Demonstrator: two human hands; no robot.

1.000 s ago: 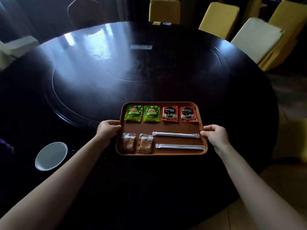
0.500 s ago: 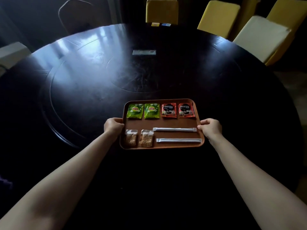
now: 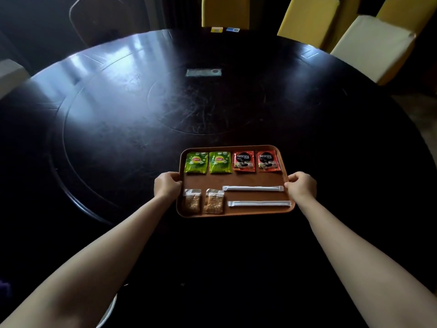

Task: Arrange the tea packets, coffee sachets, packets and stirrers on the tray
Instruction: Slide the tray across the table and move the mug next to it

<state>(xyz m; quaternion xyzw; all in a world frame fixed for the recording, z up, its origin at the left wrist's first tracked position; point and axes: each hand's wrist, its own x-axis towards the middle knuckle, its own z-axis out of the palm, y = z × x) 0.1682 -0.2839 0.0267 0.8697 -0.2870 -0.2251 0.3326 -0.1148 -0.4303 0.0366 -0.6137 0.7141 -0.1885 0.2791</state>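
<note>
A large round table of dark polished wood fills most of the view, with a raised circular turntable inset in its top. Along the far edge stand yellow upholstered chairs, one draped in a cream cover.

Near the close edge of the table sits a rectangular brown plastic tray with rounded corners. Both bare forearms reach forward to it. The left hand is curled around the tray's left rim, fingers closed over the edge. The right hand is closed the same way on the right rim, thumb on top.

On the tray, 2 long white paper-wrapped stirrers lie parallel in the near right part, one behind the other, running left to right and slightly apart.

Along the far side run 4 sachets in a row: 2 green Lipton tea packets on the left, side by side, then 2 red Nescafe coffee sachets on the right.

In the near left corner lie 2 small clear packets of brown granules, side by side, just beside the left hand.

Far across the table lies a small flat pale card.
</note>
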